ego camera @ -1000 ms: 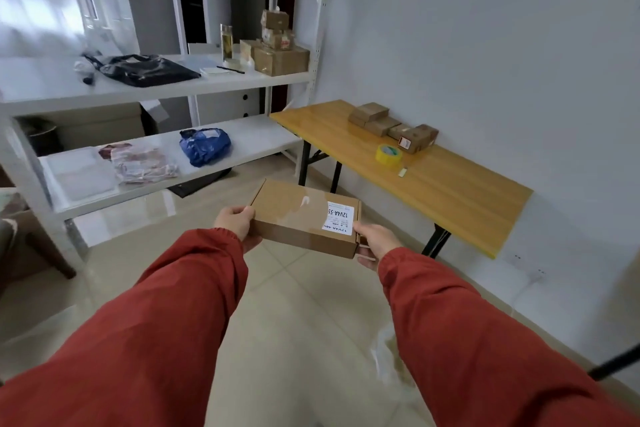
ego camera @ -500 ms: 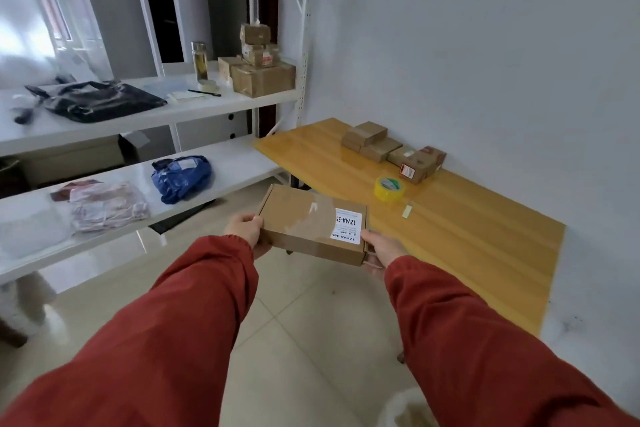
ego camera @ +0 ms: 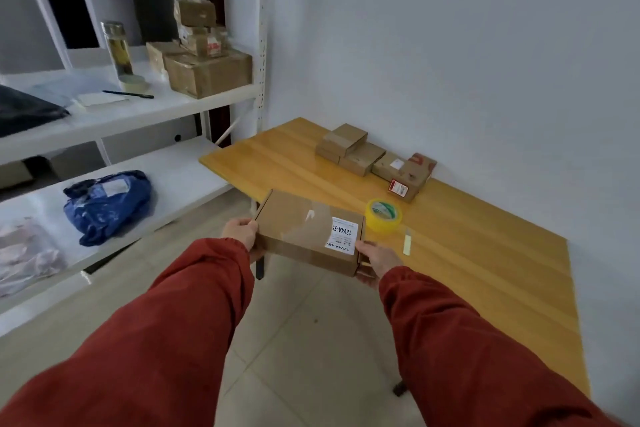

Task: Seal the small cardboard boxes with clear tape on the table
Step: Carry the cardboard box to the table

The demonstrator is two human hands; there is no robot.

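I carry a flat brown cardboard box [ego camera: 304, 229] with a white label between both hands, in the air at the near-left edge of the yellow wooden table [ego camera: 467, 253]. My left hand [ego camera: 242, 232] grips its left end. My right hand [ego camera: 375, 260] grips its right end under the label. A roll of clear yellowish tape [ego camera: 383, 214] lies on the table just right of the box. A small cutter [ego camera: 407, 243] lies beside the roll. Several small cardboard boxes [ego camera: 367, 158] sit at the table's far side by the wall.
White metal shelving [ego camera: 173, 107] stands to the left, holding stacked cardboard boxes [ego camera: 207, 73], a glass jar [ego camera: 116, 48], a pen and a blue plastic bag [ego camera: 107, 204]. A grey wall runs behind the table. Tiled floor [ego camera: 304, 357] lies below my arms.
I have moved closer to the table with the box held in both hands. The box now overlaps the table's near-left edge beside the tape roll.
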